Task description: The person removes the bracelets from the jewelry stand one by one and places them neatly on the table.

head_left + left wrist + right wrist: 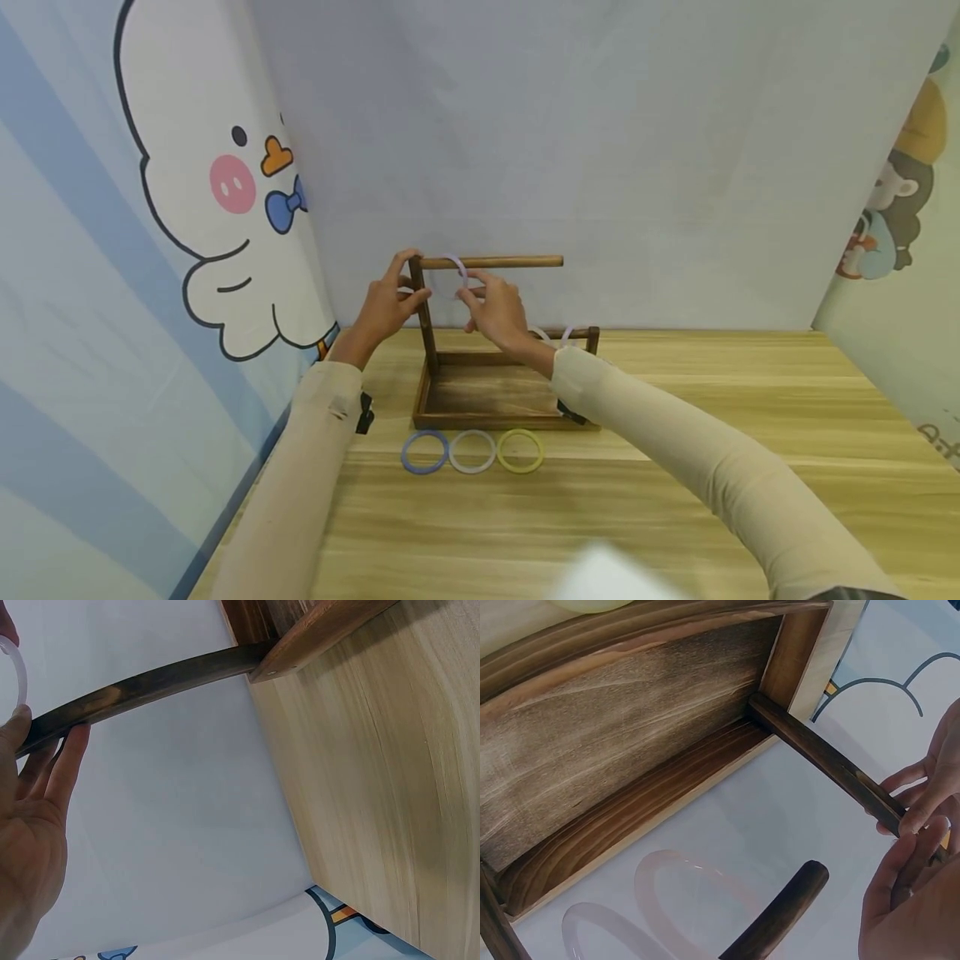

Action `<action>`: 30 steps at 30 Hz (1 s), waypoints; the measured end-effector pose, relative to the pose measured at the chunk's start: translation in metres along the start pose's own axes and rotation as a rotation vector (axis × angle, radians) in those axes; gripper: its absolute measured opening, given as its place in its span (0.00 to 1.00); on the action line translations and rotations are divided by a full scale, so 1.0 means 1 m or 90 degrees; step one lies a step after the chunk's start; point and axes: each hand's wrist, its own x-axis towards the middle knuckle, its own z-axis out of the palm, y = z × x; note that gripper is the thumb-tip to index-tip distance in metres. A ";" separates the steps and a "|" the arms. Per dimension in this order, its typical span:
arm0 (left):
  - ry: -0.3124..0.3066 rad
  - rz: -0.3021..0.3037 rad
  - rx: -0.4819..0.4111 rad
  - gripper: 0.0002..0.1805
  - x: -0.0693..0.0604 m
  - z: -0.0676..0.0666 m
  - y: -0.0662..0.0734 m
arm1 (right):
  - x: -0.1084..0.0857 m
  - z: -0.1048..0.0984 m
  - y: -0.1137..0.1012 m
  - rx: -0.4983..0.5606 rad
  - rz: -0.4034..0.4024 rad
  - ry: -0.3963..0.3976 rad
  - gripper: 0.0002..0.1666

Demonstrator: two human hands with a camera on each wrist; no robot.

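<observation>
A dark wooden rack has a tray base, an upright post at its left and a long top bar. My left hand holds the post near its top, thumb on one side and fingers on the other, as the left wrist view also shows. Between the thumb and fingers of my right hand is a pale purple ring, which encircles the top bar close to the post. In the right wrist view my right hand hides that ring.
A blue ring, a white ring and a yellow ring lie in a row before the tray. A lower bar at the rack's right carries a pinkish ring and a pale purple ring. Curtains stand behind and beside the table.
</observation>
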 end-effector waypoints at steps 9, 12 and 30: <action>-0.004 0.001 -0.001 0.33 0.001 0.000 0.001 | 0.002 -0.005 0.001 0.006 -0.015 -0.025 0.23; -0.008 0.002 -0.001 0.34 0.000 0.000 0.001 | 0.001 -0.009 0.002 0.010 -0.011 -0.038 0.23; -0.015 -0.017 -0.019 0.34 0.000 -0.001 0.002 | -0.004 -0.029 0.010 -0.014 -0.013 -0.039 0.24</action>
